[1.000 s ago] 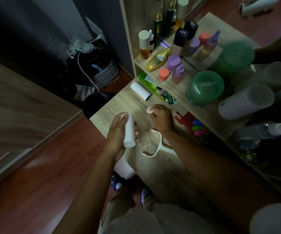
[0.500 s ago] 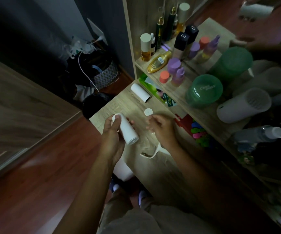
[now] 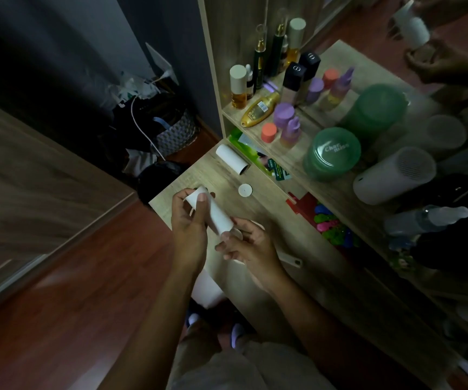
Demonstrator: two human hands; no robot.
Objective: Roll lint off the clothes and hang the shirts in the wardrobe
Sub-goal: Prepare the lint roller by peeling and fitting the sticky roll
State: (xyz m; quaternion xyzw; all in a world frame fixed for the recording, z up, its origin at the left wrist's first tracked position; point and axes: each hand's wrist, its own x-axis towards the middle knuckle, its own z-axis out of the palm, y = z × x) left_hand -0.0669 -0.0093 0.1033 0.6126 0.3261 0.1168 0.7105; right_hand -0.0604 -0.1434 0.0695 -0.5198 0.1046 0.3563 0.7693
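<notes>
Since half a second ago the right hand (image 3: 251, 249) has left the small white disc (image 3: 245, 190), which now lies alone on the tabletop, and has come to the lower end of the white roll (image 3: 216, 213). The left hand (image 3: 189, 229) grips this roll around its upper half, thumb across the front, holding it tilted above the near edge of the table. The right hand's fingers are curled around the white roller handle (image 3: 290, 259), whose flat end sticks out from under the palm toward the right.

The dressing table (image 3: 297, 277) is pale wood-grain laminate and stands on a red-brown plank floor (image 3: 72, 305). A second roll (image 3: 232, 159), a smooth white tube with an open dark end, lies on its side farther back. A raised shelf (image 3: 305, 175) of the same laminate carries a round green jar (image 3: 332, 153). Its lid bears white script beginning "Char", and the rest is too blurred to read. A gold bottle (image 3: 259, 108) lies on its side there with a small label that cannot be read, among pastel-capped bottles. A matte white cylinder (image 3: 393, 175) with a perforated end lies to the right. A woven basket (image 3: 175, 133) sits on the floor in the dim corner.
</notes>
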